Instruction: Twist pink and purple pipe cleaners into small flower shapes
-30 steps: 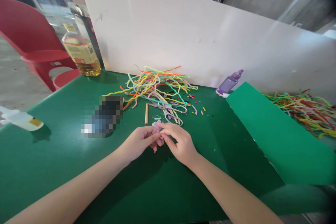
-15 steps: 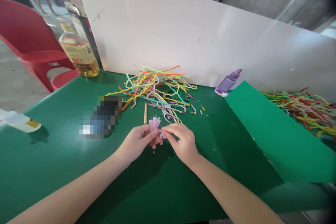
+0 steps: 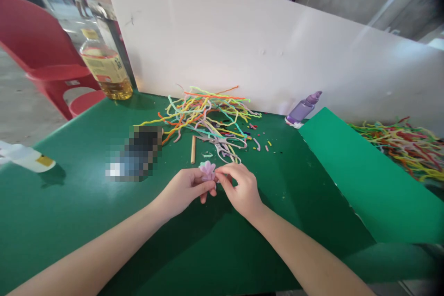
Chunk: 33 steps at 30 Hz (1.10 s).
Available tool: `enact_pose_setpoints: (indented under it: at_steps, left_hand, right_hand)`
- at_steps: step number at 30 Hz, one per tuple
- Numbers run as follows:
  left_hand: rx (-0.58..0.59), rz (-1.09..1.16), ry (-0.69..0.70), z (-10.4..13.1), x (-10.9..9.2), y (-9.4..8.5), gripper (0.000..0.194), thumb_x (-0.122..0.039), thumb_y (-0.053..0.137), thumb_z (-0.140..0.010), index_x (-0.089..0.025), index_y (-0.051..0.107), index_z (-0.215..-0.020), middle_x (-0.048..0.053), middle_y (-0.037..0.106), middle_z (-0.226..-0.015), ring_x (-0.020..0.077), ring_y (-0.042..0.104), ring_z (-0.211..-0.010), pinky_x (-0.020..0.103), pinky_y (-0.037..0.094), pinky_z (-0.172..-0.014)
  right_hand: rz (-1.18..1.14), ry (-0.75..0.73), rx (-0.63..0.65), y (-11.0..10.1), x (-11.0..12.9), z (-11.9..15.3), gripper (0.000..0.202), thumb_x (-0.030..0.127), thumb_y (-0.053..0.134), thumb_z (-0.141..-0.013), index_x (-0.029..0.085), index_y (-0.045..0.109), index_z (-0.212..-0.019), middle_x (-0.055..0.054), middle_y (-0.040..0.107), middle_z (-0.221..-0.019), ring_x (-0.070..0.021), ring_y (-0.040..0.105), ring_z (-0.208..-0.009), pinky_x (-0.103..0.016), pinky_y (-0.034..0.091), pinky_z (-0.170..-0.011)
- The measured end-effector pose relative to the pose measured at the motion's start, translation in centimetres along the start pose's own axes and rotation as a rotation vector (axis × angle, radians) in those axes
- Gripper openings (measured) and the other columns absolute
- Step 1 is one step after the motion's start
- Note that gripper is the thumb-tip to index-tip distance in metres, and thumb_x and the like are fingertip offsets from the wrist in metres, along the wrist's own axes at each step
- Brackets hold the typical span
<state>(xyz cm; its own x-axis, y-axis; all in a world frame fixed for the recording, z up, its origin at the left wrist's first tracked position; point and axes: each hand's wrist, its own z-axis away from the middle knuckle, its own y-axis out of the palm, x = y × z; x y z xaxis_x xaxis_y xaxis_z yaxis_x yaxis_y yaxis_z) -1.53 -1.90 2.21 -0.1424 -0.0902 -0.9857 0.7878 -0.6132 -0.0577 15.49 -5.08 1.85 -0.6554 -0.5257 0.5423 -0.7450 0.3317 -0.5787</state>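
Observation:
A small pink-lilac pipe-cleaner flower (image 3: 208, 169) with looped petals sits between the fingers of my left hand (image 3: 189, 189), which is closed on its lower part. My right hand (image 3: 241, 188) pinches at the flower's right side with thumb and forefinger; the fingertips hide the spot they grip. A bit of mint green shows behind the petals. Just beyond the hands lie a pair of scissors (image 3: 222, 143) with pale handles and a short wooden stick (image 3: 193, 149).
Colourful pipe cleaners (image 3: 208, 111) heap behind the scissors, with cut scraps beside them. A purple bottle (image 3: 301, 111) and a green board (image 3: 367, 180) are on the right. An oil bottle (image 3: 107, 69), a blurred dark object (image 3: 138, 152) and a white bottle (image 3: 29, 157) are on the left.
The flower has turned in my fingers, so its petals now fan upward more to the right. My left fingers have shifted slightly around it; my right hand stays close beside it.

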Motion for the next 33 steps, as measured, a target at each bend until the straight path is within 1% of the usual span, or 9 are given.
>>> enact_pose_setpoints:
  at_steps: [4,8,10,14,19,22,24,29,33]
  left_hand:
    - [0.011,0.121,-0.023,-0.2,0.2,0.3,0.026,-0.034,0.069,-0.07,-0.015,0.057,-0.085,0.003,0.065,-0.079,0.0155,0.061,-0.064,0.03,0.049,-0.064]
    - [0.006,0.154,0.01,-0.2,-0.1,0.2,0.028,-0.042,0.057,-0.08,-0.014,0.059,-0.083,0.004,0.064,-0.08,0.0152,0.061,-0.062,0.031,0.049,-0.062]
    - [-0.01,0.134,0.018,-0.2,-0.4,0.2,0.031,-0.043,0.05,-0.084,-0.014,0.06,-0.079,0.003,0.063,-0.077,0.0146,0.06,-0.06,0.03,0.049,-0.062]
    - [-0.02,0.052,0.012,-0.1,-0.6,0.0,0.031,-0.041,0.054,-0.082,-0.013,0.061,-0.069,0.003,0.063,-0.072,0.0139,0.059,-0.059,0.027,0.048,-0.061]
    - [-0.001,-0.001,0.016,0.0,-0.4,-0.1,0.031,-0.04,0.052,-0.083,-0.014,0.062,-0.071,0.002,0.062,-0.067,0.0119,0.055,-0.054,0.024,0.043,-0.056]
    - [-0.05,-0.035,-0.005,0.1,-0.7,-0.1,0.03,-0.04,0.055,-0.081,-0.013,0.064,-0.073,0.0,0.058,-0.06,0.0095,0.046,-0.049,0.021,0.033,-0.046]
    - [-0.09,-0.037,-0.001,0.2,-1.0,-0.1,0.029,-0.04,0.058,-0.078,-0.012,0.065,-0.073,-0.001,0.055,-0.059,0.009,0.043,-0.049,0.02,0.029,-0.045]
    - [-0.157,-0.015,0.009,0.3,-1.0,0.0,0.03,-0.04,0.058,-0.078,-0.013,0.062,-0.068,-0.004,0.047,-0.053,0.0076,0.037,-0.047,0.02,0.025,-0.044]
    - [-0.209,-0.027,0.01,0.2,-0.6,-0.1,0.032,-0.04,0.058,-0.078,-0.013,0.055,-0.06,-0.004,0.047,-0.053,0.0072,0.035,-0.047,0.019,0.025,-0.044]
  right_hand:
    - [-0.006,-0.006,0.004,-0.1,-0.2,-0.2,0.012,0.019,0.051,-0.088,0.021,0.062,-0.085,-0.001,0.068,-0.08,-0.0141,0.061,-0.074,-0.029,0.044,-0.071]
    - [-0.009,-0.005,-0.001,-0.1,-0.3,-0.2,0.012,0.021,0.05,-0.088,0.021,0.062,-0.085,-0.002,0.068,-0.08,-0.0149,0.061,-0.074,-0.03,0.042,-0.072]
    - [-0.007,-0.006,0.004,-0.1,-0.3,-0.2,0.012,0.021,0.051,-0.088,0.021,0.062,-0.085,-0.001,0.067,-0.078,-0.014,0.061,-0.07,-0.03,0.042,-0.072]
    - [0.0,-0.019,0.006,-0.1,-0.2,-0.1,0.008,0.022,0.054,-0.086,0.021,0.062,-0.083,0.001,0.067,-0.074,-0.0118,0.058,-0.062,-0.03,0.042,-0.071]
    - [-0.008,-0.024,0.009,0.1,0.0,0.1,0.007,0.02,0.056,-0.085,0.021,0.061,-0.081,0.002,0.066,-0.07,-0.012,0.059,-0.062,-0.032,0.041,-0.072]
    - [-0.011,-0.029,0.008,0.2,0.2,0.2,0.006,0.019,0.056,-0.085,0.021,0.061,-0.083,0.001,0.066,-0.071,-0.0128,0.059,-0.063,-0.032,0.041,-0.072]
    - [-0.013,-0.035,-0.003,0.1,0.3,0.2,0.005,0.019,0.056,-0.084,0.022,0.06,-0.086,0.001,0.066,-0.073,-0.0119,0.058,-0.06,-0.032,0.042,-0.072]
    - [0.012,-0.002,-0.084,-0.1,0.5,0.0,0.005,0.018,0.058,-0.082,0.02,0.06,-0.086,0.002,0.064,-0.068,-0.0115,0.057,-0.058,-0.03,0.044,-0.07]
    - [0.023,0.016,-0.102,-0.2,0.6,0.0,0.005,0.017,0.057,-0.081,0.019,0.06,-0.085,0.002,0.061,-0.061,-0.0126,0.057,-0.058,-0.03,0.045,-0.069]
